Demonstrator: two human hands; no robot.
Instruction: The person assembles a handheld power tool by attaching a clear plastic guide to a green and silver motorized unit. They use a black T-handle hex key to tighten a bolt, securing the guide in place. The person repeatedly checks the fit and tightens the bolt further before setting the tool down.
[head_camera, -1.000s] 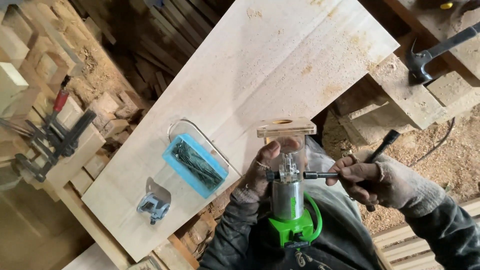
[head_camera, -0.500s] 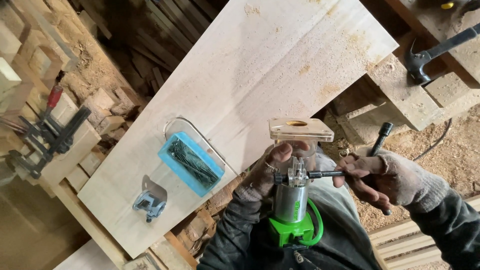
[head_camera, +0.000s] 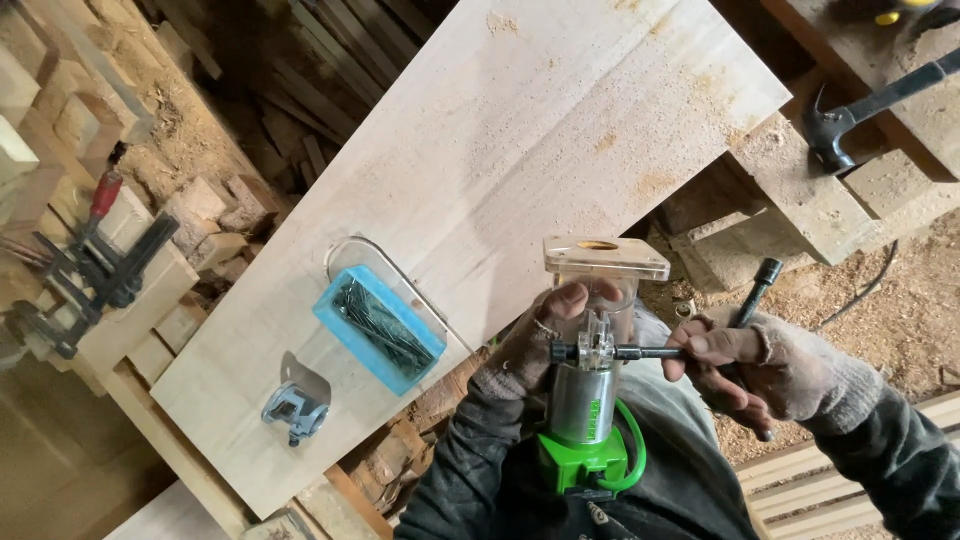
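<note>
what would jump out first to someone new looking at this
The green router, held upright at bottom centre: the left hand grips its body while the right hand works a wrench at its collet. Behind it a pale board runs diagonally, with a blue box of nails near its lower end. A hammer lies top right.

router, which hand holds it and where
The left hand grips the router around its upper body, under the clear base; the right hand holds a wrench.
</note>
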